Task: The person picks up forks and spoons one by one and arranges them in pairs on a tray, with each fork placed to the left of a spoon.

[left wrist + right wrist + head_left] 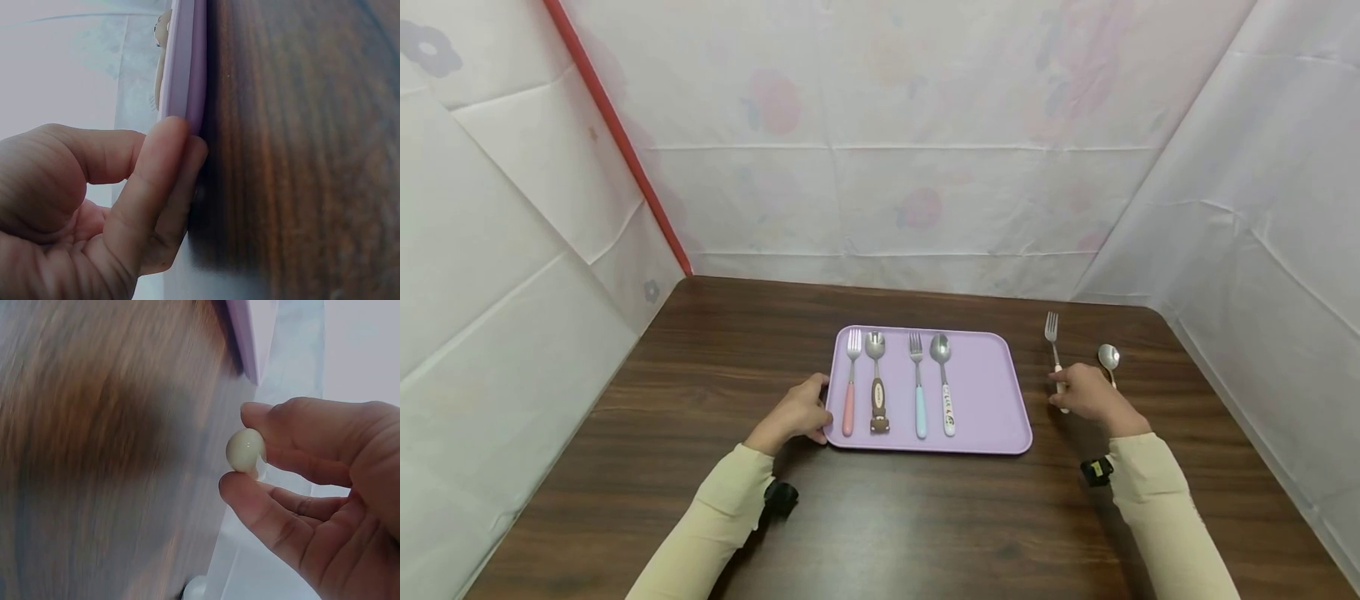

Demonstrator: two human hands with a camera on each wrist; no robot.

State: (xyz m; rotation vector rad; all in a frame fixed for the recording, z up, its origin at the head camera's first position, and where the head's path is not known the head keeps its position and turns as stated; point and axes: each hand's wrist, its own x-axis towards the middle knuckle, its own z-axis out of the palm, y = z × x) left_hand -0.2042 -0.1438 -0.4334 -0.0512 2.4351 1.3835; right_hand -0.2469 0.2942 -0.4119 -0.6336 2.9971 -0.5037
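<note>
A lilac tray (985, 400) lies on the brown wooden table (700, 367). On it lie a pink-handled fork (850, 383), a brown bear-handled spoon (877, 383), a blue-handled fork (918, 383) and a white-handled spoon (944, 383). My left hand (797, 412) holds the tray's left front corner, fingers curled against the tray's rim (184, 62). My right hand (1090, 396) pinches the cream handle of a fork (1053, 342) lying right of the tray; the fork's handle end (245, 450) shows between thumb and fingers. A cream-handled spoon (1108, 358) lies just right of that fork.
White sheets with faint flower prints wall in the table at the back and both sides. A red strip (617, 133) runs down the left back corner. Bare wood lies in front of the tray and to its left.
</note>
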